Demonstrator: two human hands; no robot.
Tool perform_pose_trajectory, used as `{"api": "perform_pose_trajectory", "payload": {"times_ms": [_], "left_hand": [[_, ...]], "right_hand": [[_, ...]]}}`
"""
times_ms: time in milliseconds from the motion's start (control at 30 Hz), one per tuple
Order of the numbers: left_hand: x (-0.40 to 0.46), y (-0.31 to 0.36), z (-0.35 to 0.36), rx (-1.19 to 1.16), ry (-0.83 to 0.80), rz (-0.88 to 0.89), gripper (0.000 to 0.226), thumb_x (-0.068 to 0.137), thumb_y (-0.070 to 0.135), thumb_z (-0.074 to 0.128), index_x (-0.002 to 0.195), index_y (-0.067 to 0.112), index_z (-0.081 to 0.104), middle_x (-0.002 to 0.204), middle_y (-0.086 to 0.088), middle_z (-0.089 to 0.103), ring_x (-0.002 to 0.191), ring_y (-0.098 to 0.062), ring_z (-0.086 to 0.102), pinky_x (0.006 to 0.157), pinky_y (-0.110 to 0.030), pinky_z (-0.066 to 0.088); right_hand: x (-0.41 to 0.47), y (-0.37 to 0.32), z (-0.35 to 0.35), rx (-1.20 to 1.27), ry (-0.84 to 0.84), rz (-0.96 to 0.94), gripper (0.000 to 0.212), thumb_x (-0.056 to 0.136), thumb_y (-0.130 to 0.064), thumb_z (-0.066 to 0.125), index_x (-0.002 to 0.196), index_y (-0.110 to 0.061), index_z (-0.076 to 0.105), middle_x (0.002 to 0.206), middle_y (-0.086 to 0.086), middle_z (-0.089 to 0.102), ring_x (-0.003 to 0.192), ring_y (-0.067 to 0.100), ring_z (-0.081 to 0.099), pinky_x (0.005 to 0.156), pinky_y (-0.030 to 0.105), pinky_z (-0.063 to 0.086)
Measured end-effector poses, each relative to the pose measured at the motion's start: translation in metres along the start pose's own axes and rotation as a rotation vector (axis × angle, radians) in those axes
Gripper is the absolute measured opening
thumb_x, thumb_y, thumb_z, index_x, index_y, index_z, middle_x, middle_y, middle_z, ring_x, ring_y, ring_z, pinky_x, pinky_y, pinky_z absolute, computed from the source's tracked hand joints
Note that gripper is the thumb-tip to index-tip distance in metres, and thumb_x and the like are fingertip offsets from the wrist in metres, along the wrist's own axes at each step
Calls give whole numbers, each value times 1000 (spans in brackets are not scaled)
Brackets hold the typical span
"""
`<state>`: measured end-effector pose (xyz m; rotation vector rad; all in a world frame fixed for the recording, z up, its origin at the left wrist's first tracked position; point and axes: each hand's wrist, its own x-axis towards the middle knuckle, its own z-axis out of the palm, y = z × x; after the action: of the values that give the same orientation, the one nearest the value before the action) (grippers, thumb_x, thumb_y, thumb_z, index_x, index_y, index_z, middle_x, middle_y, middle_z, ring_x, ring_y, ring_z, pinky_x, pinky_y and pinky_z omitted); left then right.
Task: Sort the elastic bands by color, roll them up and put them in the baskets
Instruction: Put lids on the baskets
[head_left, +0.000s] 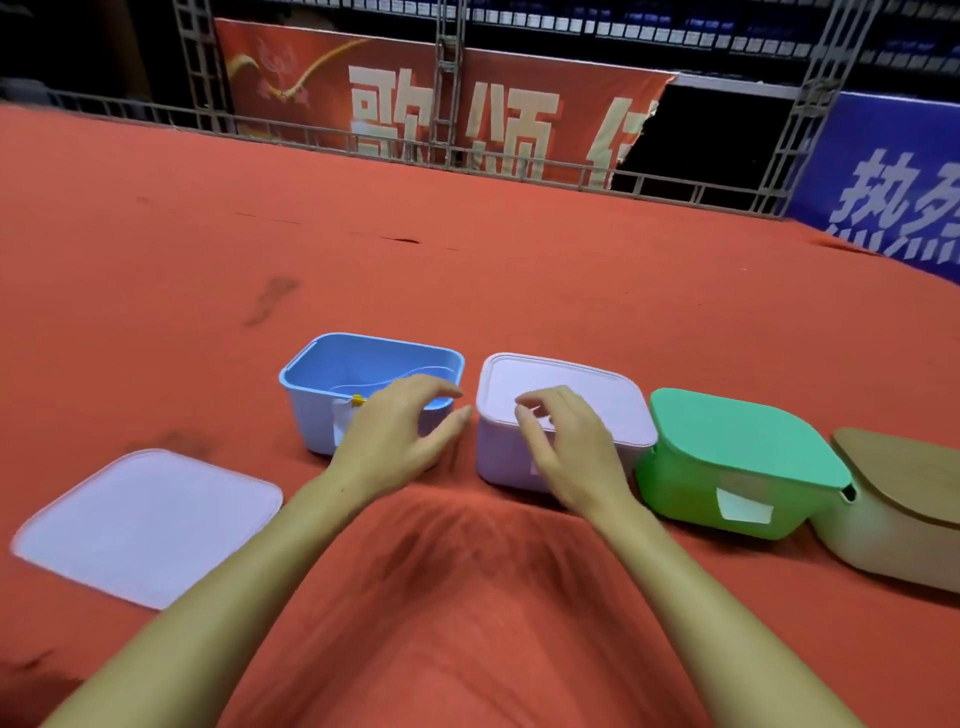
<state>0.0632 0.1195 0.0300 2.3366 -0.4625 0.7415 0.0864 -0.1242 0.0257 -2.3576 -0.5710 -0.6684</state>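
Four baskets stand in a row on the red cloth. The blue basket (311, 384) has no lid on it, and a thin pale band and a small yellow piece (357, 400) show at its near rim. To its right are a lilac basket (597, 400) with its lid on, a green lidded basket (737, 457) and a beige one (898, 519). My left hand (400, 431) hovers at the blue basket's near right corner with loosely spread fingers. My right hand (566, 447) hovers over the lilac lid's near edge with fingers loosely curled. Neither hand visibly holds anything.
A pale lilac lid (150, 519) lies flat on the cloth at the left. The red cloth (467, 597) is rucked into folds between my forearms. A metal railing (311, 140) and banners run along the far edge.
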Motion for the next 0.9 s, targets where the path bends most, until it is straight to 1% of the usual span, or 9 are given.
{"api": "perform_pose_trajectory", "payload": {"times_ms": [167,333,400,467,533,600,733,833,900], "left_hand": [[-74,-31,-47,-36,103,-78,22,99,46,63,111,31,73,111,22,74,108,-3,69,93,-39,56],[-140,-84,-86,94,50,-282,36,96,62,56,113,35,74,113,26,73,105,3,66,92,-36,55],[-164,-110,-103,177,-23,-383,45,92,71,56,117,38,72,118,27,71,112,0,66,93,-34,53],[-184,-132,-114,212,-159,-448,62,88,80,56,131,37,65,134,24,65,126,-4,61,99,-31,50],[-202,-149,-118,215,-304,-466,83,84,87,53,146,33,54,155,17,51,149,-7,42,117,-31,39],[-214,-160,-117,263,-353,-443,93,84,90,47,153,29,48,165,11,41,156,-11,32,123,-30,30],[-217,-162,-113,444,-273,-364,92,89,90,39,153,25,47,154,4,56,134,-19,58,105,-35,48],[-211,-162,-107,493,-211,-364,97,84,94,37,151,26,50,140,6,67,120,-22,69,92,-41,56],[-204,-159,-106,521,-115,-328,92,83,92,41,145,26,57,127,8,75,106,-24,75,81,-41,60]], "right_hand": [[-33,-53,58,296,15,-33,18,105,-32,56,108,-22,71,104,-10,70,100,12,68,88,40,54],[-50,-93,121,455,-95,16,11,105,-22,61,104,-22,72,102,-12,72,96,8,69,85,32,56],[-54,-106,144,486,-158,27,11,105,-25,61,105,-24,72,103,-13,73,96,7,69,83,32,56],[-56,-117,164,504,-215,27,13,105,-29,59,104,-25,71,103,-13,72,96,8,69,82,34,56],[-56,-126,179,513,-244,13,15,105,-32,57,105,-26,71,103,-13,72,95,9,68,83,34,56],[-55,-133,190,519,-267,8,16,105,-33,57,106,-26,71,104,-13,71,97,9,68,86,33,55],[-52,-141,201,518,-319,-7,13,105,-33,59,108,-27,70,106,-14,70,97,9,67,87,29,55],[-50,-145,199,543,-338,-27,14,105,-32,62,110,-24,71,108,-12,69,97,8,67,86,21,53],[-48,-146,195,581,-343,-44,16,104,-33,63,112,-22,72,111,-11,68,101,9,67,88,23,53]]}}
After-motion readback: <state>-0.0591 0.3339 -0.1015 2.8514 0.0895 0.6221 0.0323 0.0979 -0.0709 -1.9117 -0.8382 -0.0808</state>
